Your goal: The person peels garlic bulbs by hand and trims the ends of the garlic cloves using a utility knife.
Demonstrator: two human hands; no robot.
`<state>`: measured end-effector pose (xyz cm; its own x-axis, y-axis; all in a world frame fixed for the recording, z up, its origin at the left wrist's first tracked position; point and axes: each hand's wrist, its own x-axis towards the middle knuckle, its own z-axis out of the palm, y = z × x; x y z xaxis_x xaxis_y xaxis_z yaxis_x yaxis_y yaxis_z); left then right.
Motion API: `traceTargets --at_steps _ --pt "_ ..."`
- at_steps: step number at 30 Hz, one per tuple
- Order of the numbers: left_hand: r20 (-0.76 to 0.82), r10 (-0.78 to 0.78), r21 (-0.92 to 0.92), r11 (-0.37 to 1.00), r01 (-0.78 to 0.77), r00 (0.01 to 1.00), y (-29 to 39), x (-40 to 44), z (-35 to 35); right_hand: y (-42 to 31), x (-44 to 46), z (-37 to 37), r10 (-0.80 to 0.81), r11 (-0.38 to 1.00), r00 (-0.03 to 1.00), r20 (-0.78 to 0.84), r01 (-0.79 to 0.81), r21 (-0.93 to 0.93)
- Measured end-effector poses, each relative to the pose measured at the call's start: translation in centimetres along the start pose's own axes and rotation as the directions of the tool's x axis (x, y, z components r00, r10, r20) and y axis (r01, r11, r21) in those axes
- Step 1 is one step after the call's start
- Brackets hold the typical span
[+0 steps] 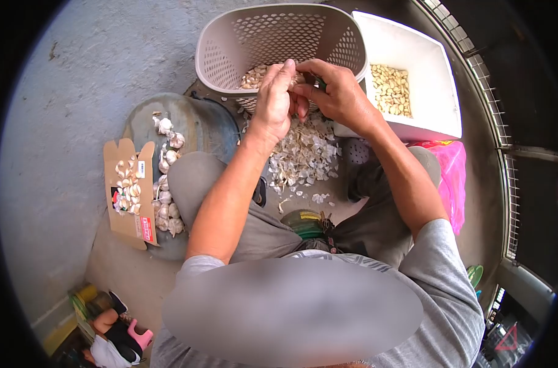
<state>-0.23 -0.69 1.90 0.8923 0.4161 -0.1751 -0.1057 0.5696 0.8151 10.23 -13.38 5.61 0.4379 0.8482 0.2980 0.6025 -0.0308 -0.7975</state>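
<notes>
My left hand (274, 103) and my right hand (335, 92) meet over the near rim of a taupe perforated basket (217, 64). The left thumb points up and its fingers curl inward; what they hold is hidden. My right fingers are pinched close to the left ones, around a small dark-green tool (320, 82) that is mostly covered. Unpeeled garlic cloves (253, 76) lie in the basket behind the hands. Below the hands, a heap of papery garlic skins (306, 150) covers the floor between my feet.
Right of the basket stands a white foam box (432, 80) with peeled garlic cloves (390, 92). Left, garlic bulbs (165, 196) and a cardboard piece (128, 233) with cloves rest on an upturned tub (144, 116). A pink plastic bag (454, 184) lies right. Another person (116, 337) is behind, lower left.
</notes>
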Motion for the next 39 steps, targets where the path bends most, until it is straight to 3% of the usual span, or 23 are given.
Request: traceTargets --at_steps 1,4,12,15,21,24,28,29,32,33,37,39 --pt "-0.017 0.029 0.051 0.998 -0.029 0.999 -0.1 0.0 0.2 0.3 0.1 0.3 -0.075 0.997 0.996 -0.045 0.074 -0.032" --pt "-0.069 0.05 0.106 0.993 -0.042 0.996 -0.6 0.2 0.1 -0.1 0.0 0.4 -0.085 0.992 0.995 -0.049 0.079 -0.101" --pt "-0.191 -0.146 -0.126 0.984 0.123 0.971 -0.9 -0.8 0.8 0.6 0.2 1.8 -0.15 0.954 0.987 0.058 0.16 -0.252" --pt "-0.29 -0.166 -0.17 0.978 0.12 0.942 -1.4 -0.6 0.7 0.9 0.4 2.6 -0.274 0.936 0.958 0.08 0.285 -0.205" --pt "-0.292 -0.199 -0.294 0.949 0.11 0.935 -3.3 -0.1 -1.3 0.8 0.1 3.4 -0.168 0.935 0.969 0.182 0.215 -0.281" --pt "-0.437 -0.275 -0.408 0.909 0.084 0.857 -2.8 0.3 0.8 0.5 -0.1 3.6 -0.165 0.94 0.966 0.198 0.215 -0.264" --pt "-0.227 -0.339 -0.354 0.902 0.247 0.913 -2.2 -0.2 -1.4 0.1 -0.4 3.3 -0.156 0.967 0.986 0.059 0.165 -0.195" --pt "-0.248 -0.365 -0.337 0.901 0.274 0.897 -2.3 0.0 -1.3 0.5 -0.3 3.0 -0.106 0.979 0.993 0.045 0.113 -0.17" --pt "-0.134 -0.169 -0.354 0.929 0.112 0.976 -2.8 0.9 -1.9 -0.2 -0.4 2.5 -0.071 0.993 0.997 -0.018 0.069 -0.101" --pt "-0.181 -0.079 -0.366 0.931 0.007 0.98 -2.3 0.6 -0.4 -0.3 -0.5 2.7 -0.125 0.979 0.992 -0.017 0.121 -0.161" --pt "-0.148 -0.075 -0.366 0.931 0.015 0.986 -2.6 1.1 -1.6 -0.3 -0.3 2.2 -0.201 0.962 0.979 -0.029 0.192 -0.196" --pt "-0.148 -0.099 -0.282 0.958 0.054 0.984 -2.2 0.9 -1.9 0.4 -0.2 1.6 -0.003 1.0 0.999 -0.035 0.004 0.02"
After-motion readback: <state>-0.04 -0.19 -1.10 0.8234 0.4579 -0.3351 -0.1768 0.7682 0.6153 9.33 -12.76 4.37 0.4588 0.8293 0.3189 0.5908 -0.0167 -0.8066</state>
